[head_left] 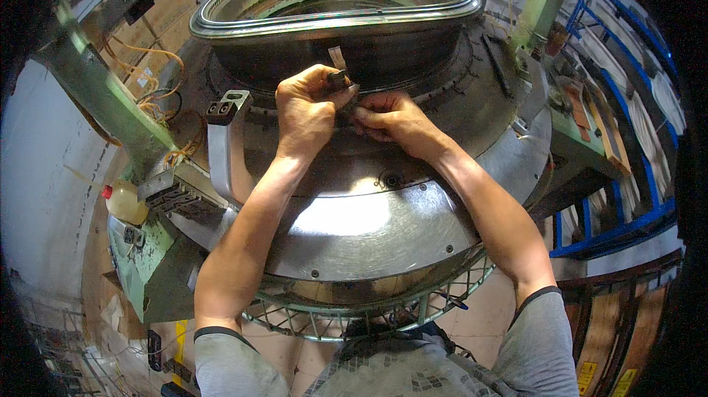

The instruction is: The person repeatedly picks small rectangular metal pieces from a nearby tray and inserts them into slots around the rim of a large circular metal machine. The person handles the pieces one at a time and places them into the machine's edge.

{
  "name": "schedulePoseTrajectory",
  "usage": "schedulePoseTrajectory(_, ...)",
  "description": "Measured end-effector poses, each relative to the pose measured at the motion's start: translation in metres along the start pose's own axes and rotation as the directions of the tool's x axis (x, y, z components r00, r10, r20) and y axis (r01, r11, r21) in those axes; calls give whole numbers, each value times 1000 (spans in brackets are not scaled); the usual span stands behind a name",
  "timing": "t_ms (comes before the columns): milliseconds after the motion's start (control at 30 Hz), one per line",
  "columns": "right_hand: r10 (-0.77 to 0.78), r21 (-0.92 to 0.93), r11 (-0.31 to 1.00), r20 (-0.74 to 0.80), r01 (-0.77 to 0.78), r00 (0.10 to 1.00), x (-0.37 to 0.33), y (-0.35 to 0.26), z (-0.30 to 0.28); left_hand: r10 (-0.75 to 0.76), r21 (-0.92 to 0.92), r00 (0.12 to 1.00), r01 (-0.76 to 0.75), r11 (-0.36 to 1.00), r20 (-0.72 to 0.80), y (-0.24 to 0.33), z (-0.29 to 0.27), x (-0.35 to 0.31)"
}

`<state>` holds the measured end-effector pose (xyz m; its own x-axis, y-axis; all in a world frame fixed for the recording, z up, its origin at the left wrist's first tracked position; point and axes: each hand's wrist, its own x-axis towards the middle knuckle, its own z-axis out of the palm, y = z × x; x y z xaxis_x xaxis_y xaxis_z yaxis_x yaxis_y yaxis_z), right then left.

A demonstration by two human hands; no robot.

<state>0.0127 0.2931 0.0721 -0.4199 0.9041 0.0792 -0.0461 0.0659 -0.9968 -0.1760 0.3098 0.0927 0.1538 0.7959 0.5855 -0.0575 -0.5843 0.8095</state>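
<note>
Both my arms reach over a large round metal machine (346, 229). My left hand (306, 113) is closed round a small dark piece (337, 78), whose end shows between thumb and fingers. Just above that piece stands a short pale flat strip (337, 57); whether the two are joined I cannot tell. Close beside it on the right, my right hand (402, 125) has its fingers pinched together low against the dark ring of the machine. What they hold, if anything, is hidden. Behind the hands rises the machine's cylinder (295, 65) with a shiny toothed rim (332, 28).
A curved metal bracket (221, 146) stands left of my left forearm. Green frame posts (110, 94) flank the machine, with orange cables (151, 94) at the left. A yellowish bottle (127, 201) with a red cap sits lower left. Blue racking (627, 102) stands at the right.
</note>
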Motion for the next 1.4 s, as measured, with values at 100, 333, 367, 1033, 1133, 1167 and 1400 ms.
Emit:
schedulePoseTrajectory(100,29,95,995,74,-36,997,0,-1,-2,-10,-79,1000,12,997,25,1,1,1)
schedulePoseTrajectory(333,-154,-145,982,-222,123,963,-2,6,-2,358,325,922,-296,898,-149,10,1,-1)
schedulePoseTrajectory(367,-211,-275,952,-261,137,942,-2,8,-3,419,463,906,-345,816,-64,11,1,-2)
schedulePoseTrajectory(1033,-349,-529,835,-297,151,889,7,19,0,299,818,912,-391,422,282,1,6,-6)
schedulePoseTrajectory(1133,-340,-526,838,-292,147,894,7,18,0,318,827,903,-402,394,287,1,6,-6)
schedulePoseTrajectory(1167,-328,-521,842,-295,136,898,6,18,0,319,826,903,-402,396,287,1,6,-7)
schedulePoseTrajectory(1400,-344,-522,840,-298,150,890,8,19,0,316,824,905,-400,402,285,-1,7,-7)
